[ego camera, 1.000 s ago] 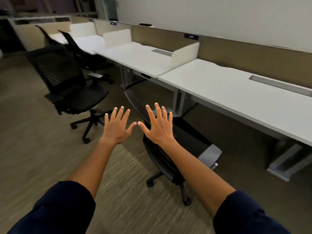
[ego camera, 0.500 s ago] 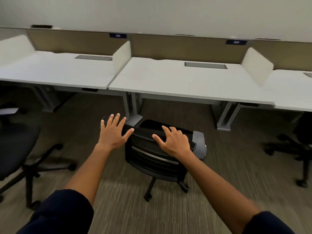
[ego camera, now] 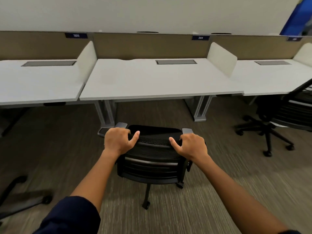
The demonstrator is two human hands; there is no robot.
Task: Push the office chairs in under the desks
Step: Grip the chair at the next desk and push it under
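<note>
A black mesh office chair (ego camera: 152, 159) stands on the carpet straight in front of me, its back towards me and its seat facing the middle white desk (ego camera: 160, 85). My left hand (ego camera: 118, 141) grips the left end of the backrest's top edge. My right hand (ego camera: 190, 145) grips the right end. Both thumbs lie along the near side of the rim. The chair's grey armrests show just beyond my knuckles. Open floor separates the chair from the desk's front edge.
A second black chair (ego camera: 287, 115) stands out from the desk on the right. The wheeled base of a third chair (ego camera: 22, 198) shows at lower left. Grey desk legs (ego camera: 106, 114) flank the gap under the middle desk. White dividers separate the desks.
My view has swung to face the desk squarely. Both hands went from open above the chair to closed on the top of its backrest.
</note>
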